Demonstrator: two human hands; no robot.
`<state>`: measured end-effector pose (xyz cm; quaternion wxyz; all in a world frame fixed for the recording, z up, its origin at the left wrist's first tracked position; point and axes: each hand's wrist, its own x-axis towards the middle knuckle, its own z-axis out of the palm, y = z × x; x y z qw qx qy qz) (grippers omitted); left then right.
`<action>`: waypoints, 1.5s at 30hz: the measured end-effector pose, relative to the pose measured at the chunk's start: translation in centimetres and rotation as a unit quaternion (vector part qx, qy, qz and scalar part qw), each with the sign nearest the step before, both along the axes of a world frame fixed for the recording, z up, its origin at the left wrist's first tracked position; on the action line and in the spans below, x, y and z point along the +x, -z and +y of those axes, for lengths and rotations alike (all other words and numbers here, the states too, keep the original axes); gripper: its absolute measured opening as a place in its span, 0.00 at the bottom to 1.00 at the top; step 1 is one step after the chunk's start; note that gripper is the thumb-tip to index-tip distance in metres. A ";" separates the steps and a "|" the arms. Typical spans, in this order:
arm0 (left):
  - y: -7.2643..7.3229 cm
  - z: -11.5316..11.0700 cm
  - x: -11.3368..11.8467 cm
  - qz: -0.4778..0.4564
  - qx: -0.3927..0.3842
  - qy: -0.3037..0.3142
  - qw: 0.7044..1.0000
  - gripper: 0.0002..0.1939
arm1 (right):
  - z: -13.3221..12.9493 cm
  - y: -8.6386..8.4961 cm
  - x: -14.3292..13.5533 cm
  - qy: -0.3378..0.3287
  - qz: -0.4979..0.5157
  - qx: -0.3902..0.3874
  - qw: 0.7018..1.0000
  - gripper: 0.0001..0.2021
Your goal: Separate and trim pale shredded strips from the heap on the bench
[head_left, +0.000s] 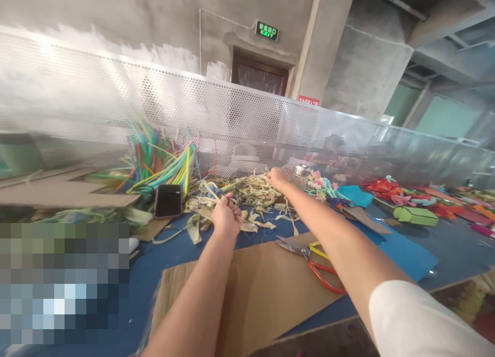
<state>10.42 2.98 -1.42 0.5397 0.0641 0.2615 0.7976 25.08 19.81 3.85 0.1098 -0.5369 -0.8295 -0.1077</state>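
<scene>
My left hand point(226, 215) is closed on a thin pale strand point(212, 192) that points up and to the left from its fingers. Further back, my right hand point(277, 180) is closed at the top of a heap of dried husks point(255, 191); what its fingers grip, if anything, is too small to make out. Loose pale husk pieces point(194, 229) lie around my left hand on the blue tabletop. Beneath my forearms is a brown cardboard sheet point(263, 290), and scissors with red handles point(327, 277) rest on it beside a yellow-handled tool point(319, 250).
Colourful pipe cleaners point(154, 156) and a black phone point(168, 201) are at the left. A jar point(300, 176), pink flowers point(319, 181), blue sheets point(402, 249) and a green box point(415, 215) stand rightward. A perforated metal screen point(247, 120) borders the table's back.
</scene>
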 end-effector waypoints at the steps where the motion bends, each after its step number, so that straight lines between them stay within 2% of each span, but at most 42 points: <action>1: -0.1 0.0 0.0 -0.001 -0.002 0.000 1.000 0.12 | 0.2 -1.0 0.1 -0.017 0.026 -0.013 0.999 0.14; 4: -0.1 0.1 0.3 0.002 -0.001 0.003 1.000 0.12 | -0.1 -4.0 1.0 -0.077 0.096 -0.060 0.991 0.18; 5: -0.1 0.1 0.4 0.005 0.002 0.006 1.000 0.11 | -0.5 -4.8 1.4 -0.104 0.138 -0.097 0.980 0.18; 9: 0.0 0.0 0.7 0.023 0.016 0.028 0.999 0.10 | -3.6 -6.1 2.5 -0.183 0.344 -0.296 0.872 0.13; 11: 0.2 -0.1 0.7 0.034 0.018 0.030 0.999 0.10 | -5.4 -6.4 2.8 -0.191 0.374 -0.325 0.847 0.11; 13: 0.3 -0.2 0.7 0.041 0.017 0.027 0.999 0.09 | -7.1 -7.3 2.9 -0.194 0.382 -0.314 0.847 0.11; 16: 0.5 -0.1 0.5 0.041 0.009 0.023 0.999 0.08 | -9.1 -9.4 2.9 -0.203 0.375 -0.270 0.863 0.12; 18: 0.6 0.0 0.5 0.036 0.004 0.019 0.999 0.09 | -10.0 -10.7 2.8 -0.225 0.362 -0.255 0.868 0.12; 20: 0.6 0.0 0.4 0.034 0.004 0.008 0.999 0.10 | -10.2 -11.2 2.3 -0.250 0.343 -0.254 0.869 0.12; 22: 0.5 0.0 0.4 0.033 0.003 -0.008 0.999 0.12 | -9.7 -10.6 1.7 -0.258 0.305 -0.263 0.878 0.12; 24: 0.4 -0.2 0.3 0.030 -0.001 -0.024 0.999 0.13 | -8.3 -9.3 0.8 -0.232 0.237 -0.273 0.903 0.13; 26: 0.3 -0.3 0.3 0.025 -0.005 -0.035 0.999 0.14 | -6.4 -7.5 0.0 -0.159 0.153 -0.253 0.942 0.12; 28: 0.2 -0.4 0.3 0.022 -0.005 -0.040 0.999 0.14 | -4.2 -5.7 -0.6 -0.062 0.099 -0.193 0.974 0.13; 32: 0.2 -0.1 0.5 0.029 -0.003 -0.045 0.999 0.11 | -0.7 -2.0 -1.3 0.001 0.097 -0.143 0.985 0.24; 35: 0.3 0.3 0.7 0.038 -0.005 -0.046 0.998 0.11 | 0.2 0.9 -2.3 0.044 0.092 -0.130 0.986 0.34; 38: 0.3 0.4 0.8 0.046 0.000 -0.045 0.998 0.10 | 0.0 3.3 -5.0 0.041 0.082 -0.146 0.985 0.28; 41: 0.4 0.3 0.7 0.059 0.008 -0.047 0.997 0.09 | -0.9 3.8 -9.1 0.011 0.086 -0.147 0.985 0.15; 45: 0.7 0.4 0.2 0.067 0.017 -0.056 0.996 0.11 | -2.1 1.9 -14.4 -0.031 0.136 -0.108 0.984 0.14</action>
